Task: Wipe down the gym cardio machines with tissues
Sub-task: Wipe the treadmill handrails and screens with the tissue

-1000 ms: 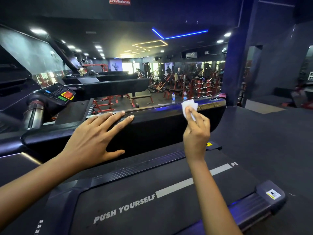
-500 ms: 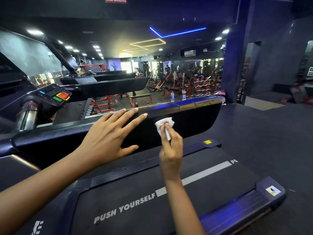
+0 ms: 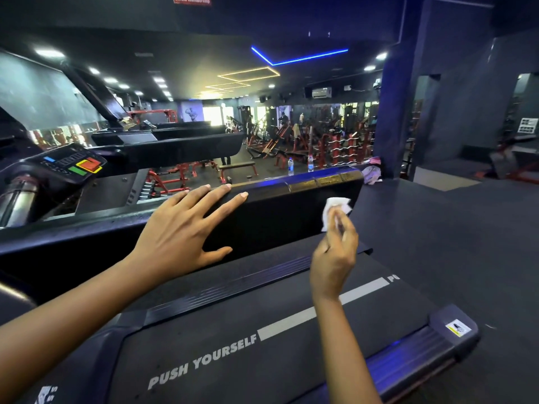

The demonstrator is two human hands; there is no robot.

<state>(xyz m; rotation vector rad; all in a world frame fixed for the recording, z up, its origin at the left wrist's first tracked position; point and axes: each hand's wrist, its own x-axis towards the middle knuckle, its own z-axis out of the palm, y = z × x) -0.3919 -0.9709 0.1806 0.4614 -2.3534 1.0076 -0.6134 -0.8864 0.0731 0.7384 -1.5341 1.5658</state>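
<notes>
A black treadmill fills the foreground, its belt (image 3: 262, 345) printed with "PUSH YOURSELF". Its wide black side rail (image 3: 280, 217) runs from left to right across the middle. My left hand (image 3: 180, 231) lies flat on that rail with fingers spread, holding nothing. My right hand (image 3: 335, 252) pinches a crumpled white tissue (image 3: 334, 209) and presses it against the rail's inner face near the rail's right end.
A control console (image 3: 73, 164) with red, green and blue buttons sits at the left beside a chrome handle (image 3: 17, 199). More treadmills stand behind it. Two water bottles (image 3: 300, 164) stand beyond the rail. A dark pillar (image 3: 390, 112) rises at the right, with dark floor around it.
My right hand with the tissue swept left along the rail face, then back right toward the rail's end. My left hand slid a little right along the rail top.
</notes>
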